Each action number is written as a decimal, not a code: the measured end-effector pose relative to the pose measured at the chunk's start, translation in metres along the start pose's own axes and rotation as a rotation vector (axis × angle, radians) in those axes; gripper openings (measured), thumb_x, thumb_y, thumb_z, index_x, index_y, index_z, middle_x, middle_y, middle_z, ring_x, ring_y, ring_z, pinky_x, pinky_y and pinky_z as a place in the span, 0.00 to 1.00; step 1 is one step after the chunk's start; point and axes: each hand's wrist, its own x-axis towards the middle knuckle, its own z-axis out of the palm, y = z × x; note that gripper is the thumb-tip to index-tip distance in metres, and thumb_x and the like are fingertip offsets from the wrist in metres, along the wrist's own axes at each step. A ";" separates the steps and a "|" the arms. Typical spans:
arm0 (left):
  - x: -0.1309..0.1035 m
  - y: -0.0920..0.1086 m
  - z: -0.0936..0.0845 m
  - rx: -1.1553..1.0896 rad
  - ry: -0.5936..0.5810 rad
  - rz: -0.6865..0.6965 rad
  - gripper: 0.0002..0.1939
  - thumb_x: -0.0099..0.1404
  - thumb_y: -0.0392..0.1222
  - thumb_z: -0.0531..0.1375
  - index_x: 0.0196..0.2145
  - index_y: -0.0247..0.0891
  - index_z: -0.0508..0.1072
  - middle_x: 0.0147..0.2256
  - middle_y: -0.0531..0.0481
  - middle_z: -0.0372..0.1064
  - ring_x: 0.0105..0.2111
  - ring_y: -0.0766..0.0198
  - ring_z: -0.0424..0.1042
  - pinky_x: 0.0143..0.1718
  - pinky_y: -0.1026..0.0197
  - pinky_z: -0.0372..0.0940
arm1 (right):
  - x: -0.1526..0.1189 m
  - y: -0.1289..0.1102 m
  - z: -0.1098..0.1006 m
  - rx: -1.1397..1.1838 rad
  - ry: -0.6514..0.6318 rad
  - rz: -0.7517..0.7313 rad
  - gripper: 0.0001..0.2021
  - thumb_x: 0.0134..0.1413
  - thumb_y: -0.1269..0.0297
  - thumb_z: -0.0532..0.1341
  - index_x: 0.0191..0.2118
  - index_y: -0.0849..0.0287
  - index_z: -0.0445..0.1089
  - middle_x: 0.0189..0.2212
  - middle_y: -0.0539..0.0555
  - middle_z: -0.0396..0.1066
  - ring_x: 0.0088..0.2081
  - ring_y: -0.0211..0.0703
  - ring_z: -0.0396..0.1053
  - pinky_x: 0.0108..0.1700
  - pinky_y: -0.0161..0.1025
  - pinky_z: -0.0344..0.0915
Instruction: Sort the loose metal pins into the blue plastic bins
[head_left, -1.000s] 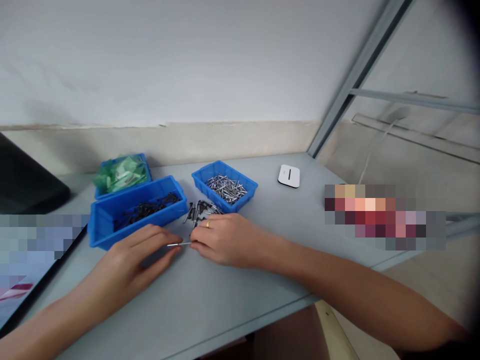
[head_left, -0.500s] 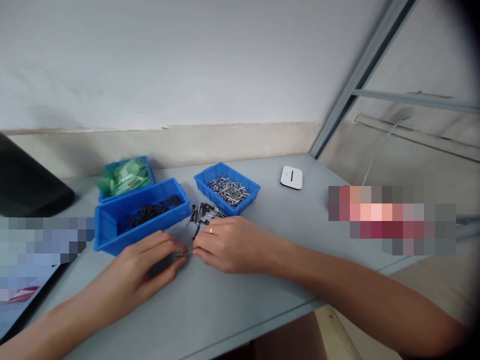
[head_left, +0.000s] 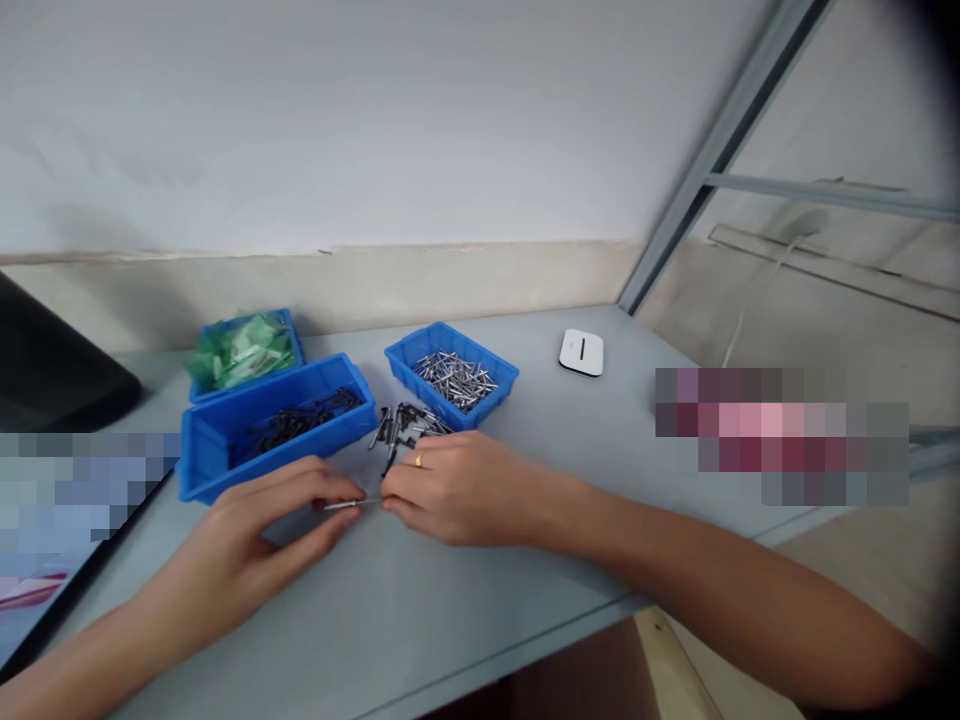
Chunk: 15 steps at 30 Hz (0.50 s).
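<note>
My left hand (head_left: 277,520) pinches a thin silvery metal pin (head_left: 341,506) between thumb and fingertips. At the pin's right end, the closed fingertips of my right hand (head_left: 450,490) hold its thin tip. Just beyond my right hand lies a loose pile of dark and silvery pins (head_left: 405,425) on the grey table. A long blue bin (head_left: 206,455) with dark pins stands behind my left hand. Behind the pile, a smaller blue bin (head_left: 491,403) holds many silvery pins.
Another blue bin (head_left: 294,335) with green plastic bags (head_left: 244,350) stands at the back left. A white square device (head_left: 582,353) lies at the back right on the grey table (head_left: 540,620). A dark object (head_left: 60,360) and a blurred screen-like area are at the left.
My left hand has shifted slightly left, and more of the pin shows between its fingertips. The right hand stays nearly in place.
</note>
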 end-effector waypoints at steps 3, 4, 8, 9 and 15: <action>-0.002 0.001 0.001 -0.017 -0.002 -0.031 0.10 0.76 0.48 0.61 0.41 0.46 0.82 0.36 0.53 0.82 0.36 0.62 0.81 0.35 0.67 0.72 | 0.000 0.000 0.000 -0.003 0.011 -0.008 0.18 0.81 0.61 0.49 0.39 0.60 0.71 0.29 0.51 0.75 0.34 0.40 0.73 0.36 0.38 0.60; -0.002 0.001 0.001 -0.014 -0.005 -0.025 0.10 0.76 0.48 0.61 0.41 0.47 0.82 0.36 0.53 0.82 0.35 0.62 0.81 0.36 0.67 0.72 | 0.000 0.000 0.000 -0.004 0.015 -0.011 0.18 0.81 0.61 0.49 0.39 0.60 0.71 0.29 0.51 0.75 0.34 0.40 0.73 0.36 0.38 0.60; 0.003 -0.005 -0.003 0.018 -0.049 0.079 0.06 0.74 0.43 0.63 0.42 0.48 0.82 0.36 0.56 0.83 0.34 0.65 0.82 0.36 0.71 0.73 | -0.001 0.000 0.001 -0.003 0.026 -0.015 0.17 0.80 0.62 0.51 0.39 0.60 0.71 0.29 0.50 0.75 0.33 0.40 0.73 0.36 0.39 0.61; 0.004 -0.006 -0.004 0.024 -0.055 0.100 0.06 0.73 0.42 0.64 0.42 0.49 0.82 0.36 0.56 0.83 0.34 0.66 0.82 0.36 0.72 0.73 | 0.000 0.000 0.001 0.000 0.023 -0.013 0.17 0.80 0.62 0.51 0.39 0.60 0.71 0.29 0.50 0.75 0.33 0.40 0.73 0.36 0.38 0.61; 0.004 -0.007 -0.006 0.024 -0.014 0.112 0.05 0.73 0.42 0.64 0.42 0.50 0.81 0.36 0.59 0.83 0.34 0.68 0.82 0.36 0.75 0.73 | 0.001 -0.001 0.002 -0.007 0.014 0.002 0.17 0.80 0.61 0.50 0.39 0.59 0.71 0.28 0.50 0.75 0.33 0.40 0.73 0.36 0.38 0.61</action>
